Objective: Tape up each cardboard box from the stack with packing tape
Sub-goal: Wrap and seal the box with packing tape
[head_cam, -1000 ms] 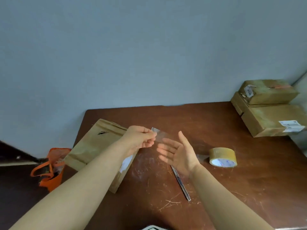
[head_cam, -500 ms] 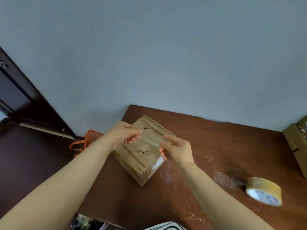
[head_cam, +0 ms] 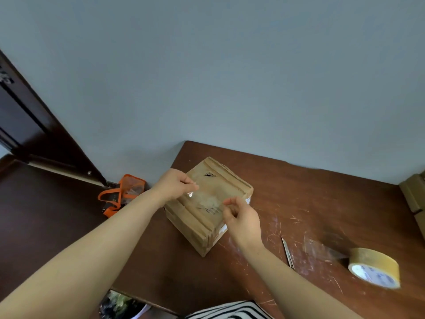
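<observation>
scratched brown wooden table (head_cam: pixel 299 187), its far edge against a grey wall. lying on it: a cardboard box (head_cam: pixel 230 180) near the far left corner, set askew to the table edges; a slim metal blade (head_cam: pixel 287 252) just right of it; a roll of packing tape (head_cam: pixel 374 268) further right, its loose clear end trailing toward the blade. more boxes (head_cam: pixel 414 194) sit at the right edge, cut off by the view.

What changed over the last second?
The right-hand grip, open before, now pinches the free end of the clear tape strip the left-hand grip already held; both carried it left, over the brown cardboard box. Box, tan tape roll and metal blade stayed put.
</observation>
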### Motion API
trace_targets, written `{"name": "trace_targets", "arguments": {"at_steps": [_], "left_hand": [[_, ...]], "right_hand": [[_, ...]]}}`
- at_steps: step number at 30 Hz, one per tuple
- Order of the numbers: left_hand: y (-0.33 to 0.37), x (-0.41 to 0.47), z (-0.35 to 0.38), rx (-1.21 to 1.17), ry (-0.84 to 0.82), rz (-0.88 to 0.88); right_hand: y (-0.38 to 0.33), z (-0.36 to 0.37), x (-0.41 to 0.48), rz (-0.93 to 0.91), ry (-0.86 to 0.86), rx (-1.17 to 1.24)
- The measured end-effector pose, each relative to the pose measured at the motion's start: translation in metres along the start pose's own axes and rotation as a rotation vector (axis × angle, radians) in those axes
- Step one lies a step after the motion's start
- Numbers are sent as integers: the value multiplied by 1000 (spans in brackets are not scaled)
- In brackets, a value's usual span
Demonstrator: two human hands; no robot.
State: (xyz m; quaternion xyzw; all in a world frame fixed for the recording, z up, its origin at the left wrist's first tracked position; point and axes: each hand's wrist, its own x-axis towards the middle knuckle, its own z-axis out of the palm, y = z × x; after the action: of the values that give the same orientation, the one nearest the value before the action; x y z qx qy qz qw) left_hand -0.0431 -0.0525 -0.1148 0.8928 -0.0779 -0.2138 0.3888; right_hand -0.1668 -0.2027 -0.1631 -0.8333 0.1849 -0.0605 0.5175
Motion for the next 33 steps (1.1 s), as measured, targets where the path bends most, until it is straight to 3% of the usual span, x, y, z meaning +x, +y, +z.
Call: {"name": "trace_targets", "arguments": {"at_steps": [3,5,9,11,22,33], "left_hand": [[12,-2,-9,-88,-117,25],[20,-1,-14,-42,-199,58],[26,3,-9,3,-260,87],[27,4,-7,-5,-274,104],[15,1,-16,-107,-167,67],[-6,4,-6,-216,-206,36]], "right_hand": [[-12,-9,1,-10,68,229],[-23,-18,7,-34,-5,292],[-35,-18,31,17,-357,82],[-36,-14,40,-7,-419,-102],[-30,-10,53,-172,-334,-404],[-40,-11,47,-302,-391,-661]]}}
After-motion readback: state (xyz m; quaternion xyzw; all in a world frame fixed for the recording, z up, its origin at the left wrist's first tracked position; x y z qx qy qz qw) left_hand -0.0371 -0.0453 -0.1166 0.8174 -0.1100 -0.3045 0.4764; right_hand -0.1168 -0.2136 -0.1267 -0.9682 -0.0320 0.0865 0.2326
